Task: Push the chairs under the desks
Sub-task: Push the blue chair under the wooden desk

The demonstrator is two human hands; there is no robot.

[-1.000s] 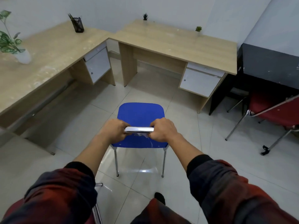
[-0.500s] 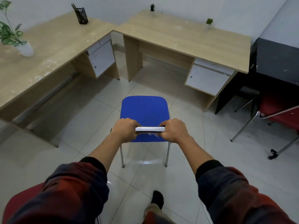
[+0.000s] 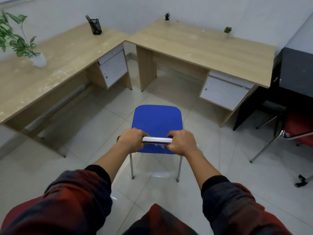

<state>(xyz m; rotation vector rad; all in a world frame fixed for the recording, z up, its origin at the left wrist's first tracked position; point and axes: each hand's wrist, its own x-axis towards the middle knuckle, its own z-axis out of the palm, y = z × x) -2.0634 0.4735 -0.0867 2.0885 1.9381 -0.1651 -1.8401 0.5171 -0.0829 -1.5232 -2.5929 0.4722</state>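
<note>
The blue chair (image 3: 157, 122) stands on the pale tiled floor (image 3: 84, 133) out in the open, its seat facing the far wooden desk (image 3: 203, 48) and not yet under it; two chrome legs show below the seat. The left hand (image 3: 131, 141) and the right hand (image 3: 182, 141) each grip one end of the chair's silver top rail (image 3: 156, 140), fingers curled over it, with dark red plaid sleeves (image 3: 76, 197) behind the forearms. The far desk has a white drawer unit (image 3: 221, 94) at its right end and bears two small potted plants (image 3: 167, 17). A second wooden desk (image 3: 50, 61) meets it at a corner on the left, carrying a black pen holder (image 3: 96, 28) and a leafy plant in a white pot (image 3: 39, 60). At the right edge a red chair (image 3: 298, 129) with a chrome frame sits beside a dark desk (image 3: 296, 72). No brand, label or writing can be read anywhere.
</note>
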